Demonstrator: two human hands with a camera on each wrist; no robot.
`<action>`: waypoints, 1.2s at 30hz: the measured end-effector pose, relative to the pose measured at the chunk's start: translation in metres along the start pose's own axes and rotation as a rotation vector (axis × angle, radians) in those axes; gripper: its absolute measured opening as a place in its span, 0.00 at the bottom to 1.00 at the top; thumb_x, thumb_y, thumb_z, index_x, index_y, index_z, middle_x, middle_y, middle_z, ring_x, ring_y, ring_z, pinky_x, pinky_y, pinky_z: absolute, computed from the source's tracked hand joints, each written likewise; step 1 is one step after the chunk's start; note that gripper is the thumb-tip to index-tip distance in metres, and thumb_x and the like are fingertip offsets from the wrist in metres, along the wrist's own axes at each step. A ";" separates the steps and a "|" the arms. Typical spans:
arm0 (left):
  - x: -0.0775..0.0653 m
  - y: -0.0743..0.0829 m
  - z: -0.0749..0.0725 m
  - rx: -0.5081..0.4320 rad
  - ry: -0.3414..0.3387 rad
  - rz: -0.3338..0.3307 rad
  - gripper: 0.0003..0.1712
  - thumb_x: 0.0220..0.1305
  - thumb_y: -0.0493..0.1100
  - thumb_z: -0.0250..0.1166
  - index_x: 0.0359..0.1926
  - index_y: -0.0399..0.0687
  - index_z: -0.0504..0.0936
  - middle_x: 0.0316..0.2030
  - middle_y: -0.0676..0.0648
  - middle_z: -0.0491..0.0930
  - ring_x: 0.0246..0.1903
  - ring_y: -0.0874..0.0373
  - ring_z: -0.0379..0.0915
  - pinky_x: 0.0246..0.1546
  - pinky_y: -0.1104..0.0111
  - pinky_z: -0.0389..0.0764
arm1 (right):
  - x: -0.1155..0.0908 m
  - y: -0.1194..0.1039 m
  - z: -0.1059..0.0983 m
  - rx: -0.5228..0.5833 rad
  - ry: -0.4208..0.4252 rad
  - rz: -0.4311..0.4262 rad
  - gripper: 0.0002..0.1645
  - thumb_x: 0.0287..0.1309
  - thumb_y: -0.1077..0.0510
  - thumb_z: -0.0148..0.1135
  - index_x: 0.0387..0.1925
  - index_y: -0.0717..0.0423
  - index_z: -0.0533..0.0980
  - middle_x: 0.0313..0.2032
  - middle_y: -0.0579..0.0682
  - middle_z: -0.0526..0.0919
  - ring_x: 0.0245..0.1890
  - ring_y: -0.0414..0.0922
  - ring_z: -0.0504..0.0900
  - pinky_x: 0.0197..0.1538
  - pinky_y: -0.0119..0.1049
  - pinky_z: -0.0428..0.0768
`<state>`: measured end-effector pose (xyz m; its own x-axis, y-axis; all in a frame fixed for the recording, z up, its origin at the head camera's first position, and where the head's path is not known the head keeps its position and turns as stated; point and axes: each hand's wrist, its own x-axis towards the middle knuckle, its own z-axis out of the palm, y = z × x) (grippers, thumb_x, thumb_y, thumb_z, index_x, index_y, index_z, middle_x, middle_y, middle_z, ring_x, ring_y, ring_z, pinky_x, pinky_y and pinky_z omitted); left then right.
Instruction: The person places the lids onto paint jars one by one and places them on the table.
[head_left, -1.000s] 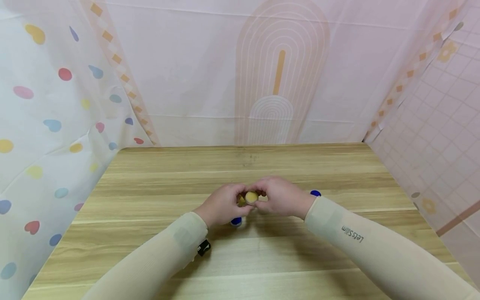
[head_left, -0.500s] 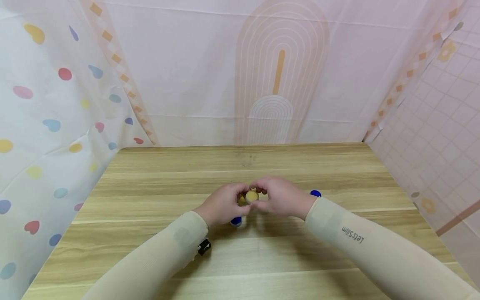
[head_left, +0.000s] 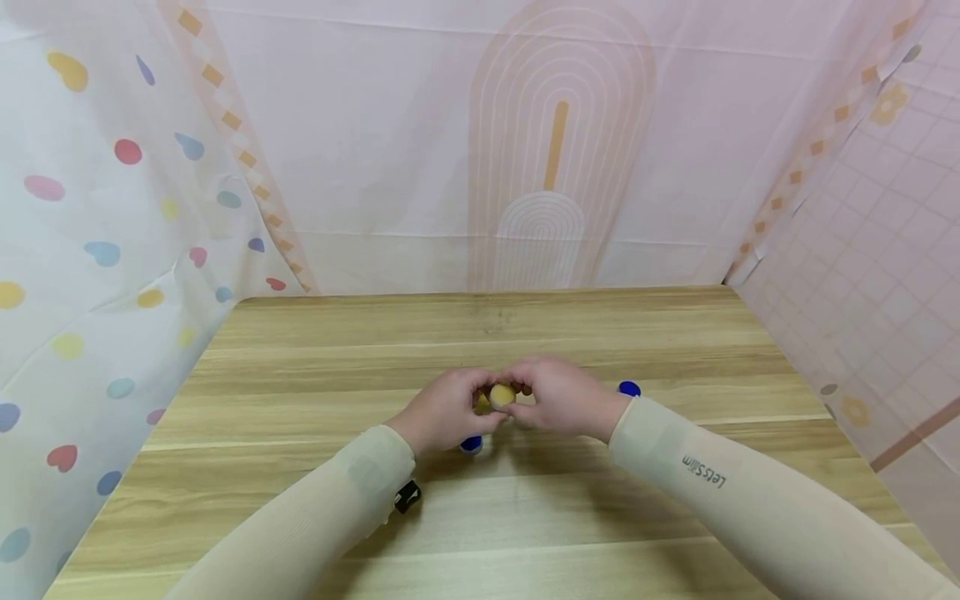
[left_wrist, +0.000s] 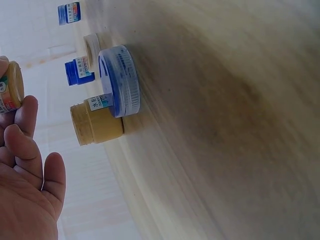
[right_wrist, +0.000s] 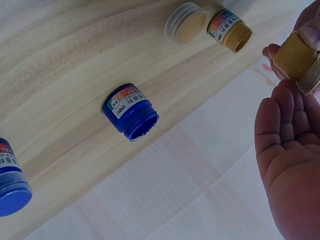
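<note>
My left hand grips a small ochre paint jar by its body. Facing it, my right hand has thumb and fingers round the rim of the jar's lid, clear-edged and ochre inside its top. The jar is held tilted above the table; in the head view fingers hide most of it. Just beneath the hands, a second ochre jar stands uncapped. Beside it lies a clear-rimmed blue lid. In the right wrist view, an uncapped blue paint jar stands apart.
A loose ochre lid lies near the uncapped ochre jar. A capped blue jar stands farther right, near my right wrist in the head view. The wood-patterned table meets a printed curtain at its back edge.
The right fingertips, spread slightly off the lid half a second ago, have closed round its rim again. The left hand keeps its hold on the jar, and the things on the table have stayed put.
</note>
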<state>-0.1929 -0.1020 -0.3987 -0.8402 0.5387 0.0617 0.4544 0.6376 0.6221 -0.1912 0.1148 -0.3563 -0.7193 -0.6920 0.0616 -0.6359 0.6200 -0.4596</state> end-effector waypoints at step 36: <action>-0.001 -0.001 0.003 0.003 0.012 0.001 0.11 0.64 0.45 0.73 0.46 0.51 0.84 0.35 0.51 0.82 0.31 0.60 0.70 0.33 0.69 0.73 | -0.002 -0.001 0.002 0.009 0.008 0.073 0.16 0.64 0.49 0.74 0.47 0.54 0.84 0.38 0.50 0.85 0.37 0.43 0.78 0.41 0.34 0.77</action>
<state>-0.1914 -0.1017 -0.4016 -0.8432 0.5328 0.0711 0.4560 0.6391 0.6193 -0.1887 0.1153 -0.3576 -0.7660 -0.6419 0.0350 -0.5791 0.6654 -0.4709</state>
